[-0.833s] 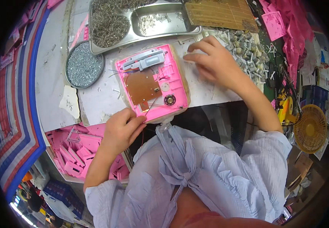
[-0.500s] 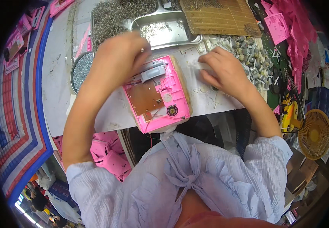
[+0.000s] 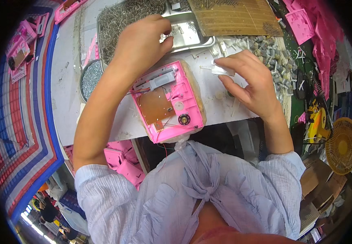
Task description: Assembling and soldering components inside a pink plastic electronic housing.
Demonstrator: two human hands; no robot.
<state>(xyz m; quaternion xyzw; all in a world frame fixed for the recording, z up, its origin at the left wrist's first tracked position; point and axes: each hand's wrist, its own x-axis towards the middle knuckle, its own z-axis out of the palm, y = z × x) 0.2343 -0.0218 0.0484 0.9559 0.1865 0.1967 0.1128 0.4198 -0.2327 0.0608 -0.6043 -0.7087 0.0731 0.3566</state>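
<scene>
My left hand (image 3: 143,42) is over the metal tray (image 3: 211,42) of small coil springs (image 3: 121,22). Its thumb and forefinger curl toward each other; whatever sits between them is too small to make out. Between thumb and fingers, my right hand (image 3: 254,81) grips a small white plastic piece (image 3: 221,70) with a thin stem, just above the table. Between my forearms lies an open pink plastic casing (image 3: 190,103) on a wrapped pad. It contains a brown circuit board (image 3: 153,105), a grey block (image 3: 161,80), a round black speaker (image 3: 184,118) and thin wires.
A round bowl of tiny metal screws (image 3: 91,79) stands left of my left forearm. Cardboard (image 3: 235,20) covers the tray's right side. Grey and white parts (image 3: 275,61) are heaped beyond my right hand. Pink parts (image 3: 125,162) lie below the table edge; a yellow fan (image 3: 342,140) is at right.
My left hand has moved up and slightly right, farther over the tray. My right hand has shifted slightly right and down, and the white piece in it now shows clearly.
</scene>
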